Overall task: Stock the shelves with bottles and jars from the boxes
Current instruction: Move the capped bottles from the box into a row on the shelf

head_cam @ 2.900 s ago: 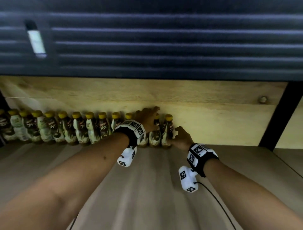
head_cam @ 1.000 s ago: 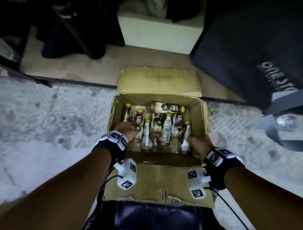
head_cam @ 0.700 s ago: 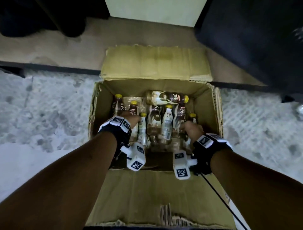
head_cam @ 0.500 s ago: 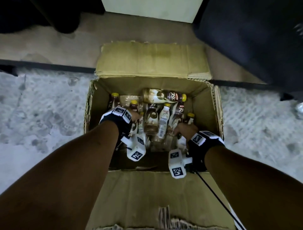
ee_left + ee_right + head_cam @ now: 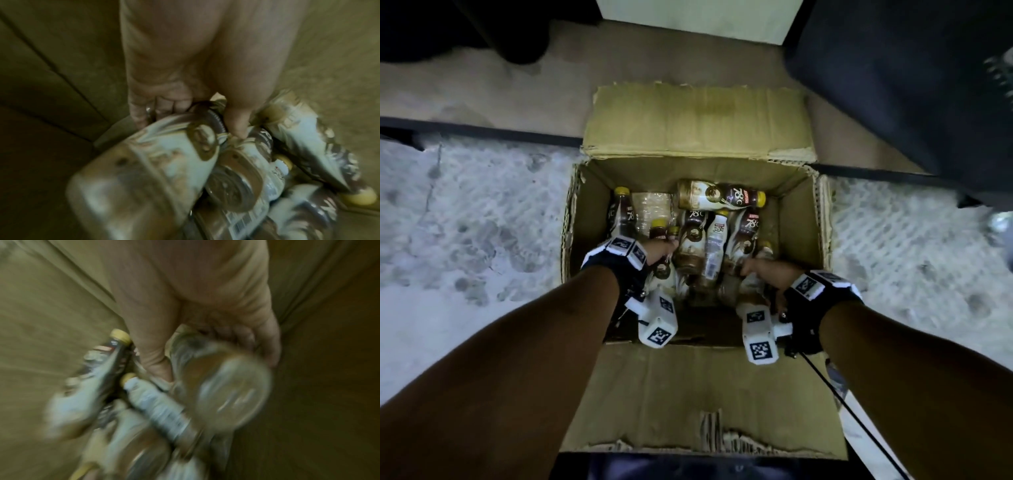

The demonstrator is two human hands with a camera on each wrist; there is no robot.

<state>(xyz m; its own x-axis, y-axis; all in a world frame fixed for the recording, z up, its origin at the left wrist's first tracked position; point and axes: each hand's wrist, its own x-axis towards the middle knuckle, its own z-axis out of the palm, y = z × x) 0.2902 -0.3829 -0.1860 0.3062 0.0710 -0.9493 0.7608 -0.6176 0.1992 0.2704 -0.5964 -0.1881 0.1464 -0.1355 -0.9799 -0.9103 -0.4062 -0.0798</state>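
Cardboard box (image 5: 804, 219) stands open on the pale floor (image 5: 465, 219), its far flap (image 5: 695, 120) folded back and its near flap (image 5: 705, 394) folded toward the person. Bottles with yellow caps and brown-and-white sleeves fill the box; most stand or lean upright, packed close together. One lying bottle (image 5: 719, 196) rests on its side across the far row, cap pointing right, and its label reads "78°C". The same "78°C" mark shows on several upright sleeves, and a barcode is visible on a sleeve in the left wrist view.

Left hand (image 5: 659, 250) reaches into the left half of the box. In the left wrist view its fingers (image 5: 162, 108) and thumb are curled round the neck end of the left bottle (image 5: 144, 170), which points base-first toward the camera.

Right hand (image 5: 767, 270) reaches into the right half. In the right wrist view its thumb and fingers (image 5: 267, 344) wrap the upper part of the right bottle (image 5: 222, 386); that view is blurred, so the contact appears to be a full grip but the exact finger positions cannot be told. Further bottles lie just beside both held ones, touching them.

Both wrists carry black straps with white marker blocks.
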